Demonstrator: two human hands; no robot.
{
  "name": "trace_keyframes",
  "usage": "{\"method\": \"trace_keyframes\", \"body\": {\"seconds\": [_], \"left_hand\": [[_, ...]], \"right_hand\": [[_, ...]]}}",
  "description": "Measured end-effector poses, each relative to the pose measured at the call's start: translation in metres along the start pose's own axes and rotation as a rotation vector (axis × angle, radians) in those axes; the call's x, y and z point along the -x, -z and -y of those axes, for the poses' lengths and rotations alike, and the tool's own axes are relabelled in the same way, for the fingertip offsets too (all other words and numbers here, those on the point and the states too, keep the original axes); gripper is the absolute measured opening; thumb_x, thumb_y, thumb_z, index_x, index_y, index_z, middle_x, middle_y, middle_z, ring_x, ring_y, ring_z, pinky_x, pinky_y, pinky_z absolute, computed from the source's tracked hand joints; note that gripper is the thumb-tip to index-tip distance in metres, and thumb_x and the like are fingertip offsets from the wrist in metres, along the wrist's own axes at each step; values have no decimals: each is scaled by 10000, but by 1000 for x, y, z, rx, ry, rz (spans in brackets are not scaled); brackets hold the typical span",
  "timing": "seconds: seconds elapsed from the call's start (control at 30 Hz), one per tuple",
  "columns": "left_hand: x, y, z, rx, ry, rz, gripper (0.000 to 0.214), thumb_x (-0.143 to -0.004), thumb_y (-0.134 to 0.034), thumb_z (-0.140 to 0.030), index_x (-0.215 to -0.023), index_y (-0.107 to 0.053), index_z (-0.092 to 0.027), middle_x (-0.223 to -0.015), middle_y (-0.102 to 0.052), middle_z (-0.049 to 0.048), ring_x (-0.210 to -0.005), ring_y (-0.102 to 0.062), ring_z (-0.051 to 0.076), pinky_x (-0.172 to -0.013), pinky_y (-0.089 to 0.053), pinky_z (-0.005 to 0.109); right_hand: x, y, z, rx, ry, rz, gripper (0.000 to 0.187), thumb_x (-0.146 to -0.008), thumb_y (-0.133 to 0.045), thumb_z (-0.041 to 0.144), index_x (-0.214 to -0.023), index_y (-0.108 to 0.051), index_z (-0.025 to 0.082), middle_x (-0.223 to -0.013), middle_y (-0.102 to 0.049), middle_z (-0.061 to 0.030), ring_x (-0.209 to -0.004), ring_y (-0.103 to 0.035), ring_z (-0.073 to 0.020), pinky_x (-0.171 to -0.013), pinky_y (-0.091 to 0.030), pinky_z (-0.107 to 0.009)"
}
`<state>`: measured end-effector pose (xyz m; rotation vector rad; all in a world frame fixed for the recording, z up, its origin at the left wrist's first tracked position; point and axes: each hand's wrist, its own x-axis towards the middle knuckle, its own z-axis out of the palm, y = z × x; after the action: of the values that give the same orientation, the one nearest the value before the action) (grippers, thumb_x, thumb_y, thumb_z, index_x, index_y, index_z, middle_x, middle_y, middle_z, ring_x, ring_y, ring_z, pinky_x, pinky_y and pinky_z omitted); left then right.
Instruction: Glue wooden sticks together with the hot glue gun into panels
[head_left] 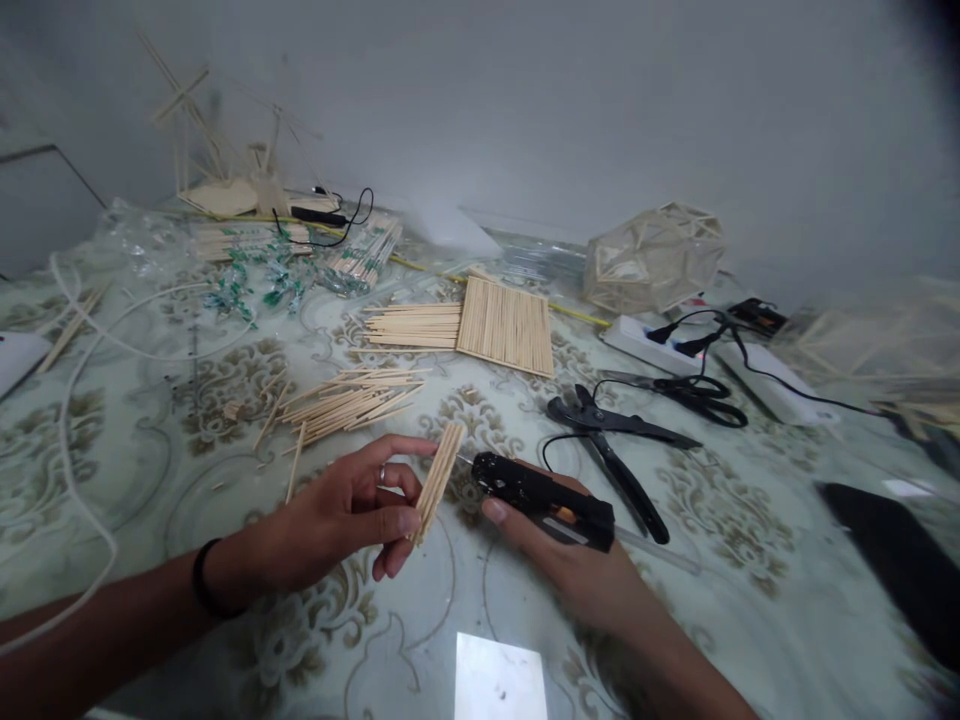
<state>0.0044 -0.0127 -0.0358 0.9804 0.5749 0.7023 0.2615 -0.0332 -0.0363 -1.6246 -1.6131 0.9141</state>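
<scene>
My left hand (337,515) pinches a small flat panel of glued wooden sticks (439,480) between thumb and fingers, holding it tilted on edge above the table. My right hand (570,555) grips a black glue gun (544,495) with its metal nozzle pointing left at the panel's upper edge, almost touching it. A clear glue stick pokes out behind the gun. Loose wooden sticks (352,400) lie in a fan just beyond my left hand.
A larger stick mat (506,325) and a stick bundle (412,325) lie farther back. Black pliers (615,440), scissors (694,390), a white power strip (645,340) and a polyhedral stick model (652,260) sit at right. White cable (71,400) loops at left.
</scene>
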Motion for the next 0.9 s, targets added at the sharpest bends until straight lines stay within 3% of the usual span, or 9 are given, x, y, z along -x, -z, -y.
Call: {"method": "trace_keyframes", "body": {"seconds": [0.1,0.23,0.43,0.57,0.8,0.9], "left_hand": [[0,1,1,-10,10,-6,459,-948,-718,-249,-1370,-540,-278,-865,-571,-43,-571,-619,73,-516,-467,194],[1,0,-1,-12,23,-13,475,-947,-720,-240,-1385,-539,-283,-864,-566,-45,-564,-620,66,-510,-456,187],[1,-1,-1,-7,26,3,462,-952,-712,-222,-1379,-549,-293,-868,-562,-47,-571,-627,62,-511,-455,178],[2,-1,-1,4,18,14,453,-953,-708,-210,-1367,-558,-316,-864,-564,-54,-572,-624,56,-519,-456,173],[2,-2,-3,-29,41,-5,456,-946,-716,-238,-1369,-555,-294,-852,-576,-48,-570,-628,72,-517,-460,188],[3,-2,-1,-41,49,6,440,-946,-714,-241,-1354,-559,-294,-870,-587,-42,-573,-627,72,-523,-464,192]], "right_hand": [[1,-1,-9,-5,-53,-31,433,-779,-817,564,-1113,-786,290,-1151,-771,-104,-1039,-741,-340,-958,-600,-565],[0,-2,-2,-29,-123,-46,473,-738,-824,597,-1079,-803,269,-1145,-775,-110,-1037,-737,-346,-984,-575,-582],[1,-6,17,-83,-221,-95,411,-725,-803,570,-983,-804,250,-943,-790,-66,-899,-749,-300,-835,-622,-436],[3,-8,15,-60,-259,-143,462,-743,-780,601,-1043,-778,250,-937,-770,-73,-877,-737,-292,-788,-615,-430],[-5,0,3,-49,-268,-8,504,-729,-781,650,-995,-771,223,-901,-753,-77,-814,-712,-274,-706,-584,-397],[-10,2,4,-6,-192,-11,457,-785,-735,653,-950,-749,227,-874,-741,-62,-792,-698,-260,-671,-556,-365]]}}
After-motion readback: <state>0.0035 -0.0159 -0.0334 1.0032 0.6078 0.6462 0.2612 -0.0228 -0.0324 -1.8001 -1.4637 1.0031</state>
